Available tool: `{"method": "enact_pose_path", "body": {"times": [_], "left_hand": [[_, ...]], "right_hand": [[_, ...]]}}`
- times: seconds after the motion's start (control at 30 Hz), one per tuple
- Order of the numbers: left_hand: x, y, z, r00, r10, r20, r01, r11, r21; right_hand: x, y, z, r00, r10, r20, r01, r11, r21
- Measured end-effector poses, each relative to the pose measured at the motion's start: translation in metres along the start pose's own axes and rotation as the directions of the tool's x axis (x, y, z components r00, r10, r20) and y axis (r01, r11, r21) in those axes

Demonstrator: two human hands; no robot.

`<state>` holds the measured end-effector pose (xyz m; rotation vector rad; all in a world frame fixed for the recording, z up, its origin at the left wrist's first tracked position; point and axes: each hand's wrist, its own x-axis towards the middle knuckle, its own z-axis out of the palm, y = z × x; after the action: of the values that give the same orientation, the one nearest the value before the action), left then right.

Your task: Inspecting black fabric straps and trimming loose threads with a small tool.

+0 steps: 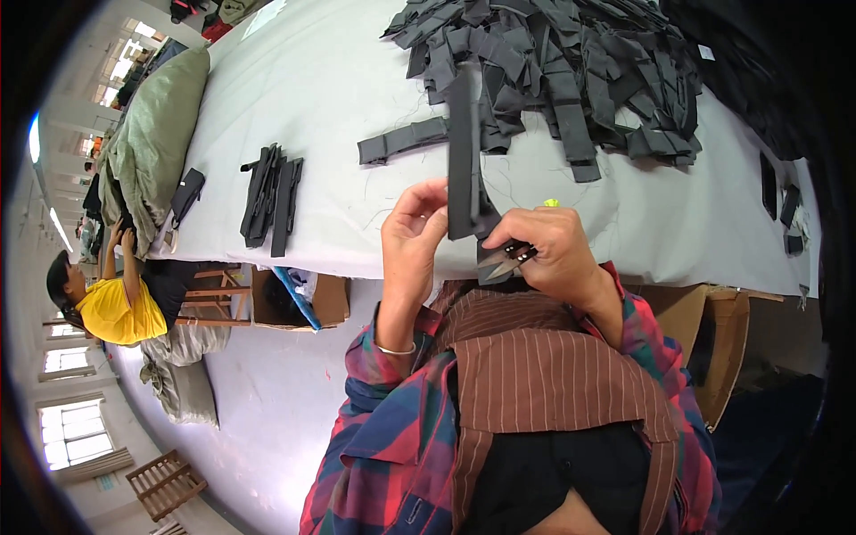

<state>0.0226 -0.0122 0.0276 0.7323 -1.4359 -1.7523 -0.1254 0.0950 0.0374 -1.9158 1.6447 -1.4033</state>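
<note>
The left hand [410, 236] was half curled, its thumb and fingers beside the left edge of a long dark-grey fabric strip [462, 160]; whether it pinched, I could not tell. The right hand [555, 245] was closed around small black-handled metal snips [510, 264]. The strip stood between both hands, pointing to twelve o'clock. From there, a loose heap of dark-grey strips [562, 85] lay at one o'clock and a narrow bundle of dark strips [267, 196] at nine.
</note>
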Motion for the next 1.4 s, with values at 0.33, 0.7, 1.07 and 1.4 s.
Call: {"method": "enact_pose_path", "body": {"times": [0.33, 0.7, 1.07, 1.4], "left_hand": [[-0.01, 0.005, 0.006, 0.97, -0.135, 0.204, 0.195, 0.931, -0.309], [-0.006, 0.006, 0.015, 0.994, 0.062, 0.088, -0.04, 0.972, -0.232], [-0.013, -0.001, 0.03, 0.985, 0.158, 0.07, -0.161, 0.986, 0.041], [-0.003, -0.004, 0.017, 0.985, 0.052, 0.162, -0.038, 0.996, -0.086]], "right_hand": [[-0.007, -0.008, -0.001, 0.997, 0.071, -0.01, -0.069, 0.988, 0.139], [-0.01, -0.01, -0.024, 0.869, 0.495, -0.016, -0.38, 0.686, 0.621], [-0.008, -0.006, -0.007, 0.887, 0.438, -0.15, -0.284, 0.771, 0.57], [-0.011, -0.003, -0.015, 0.842, 0.518, -0.147, -0.368, 0.754, 0.544]]}}
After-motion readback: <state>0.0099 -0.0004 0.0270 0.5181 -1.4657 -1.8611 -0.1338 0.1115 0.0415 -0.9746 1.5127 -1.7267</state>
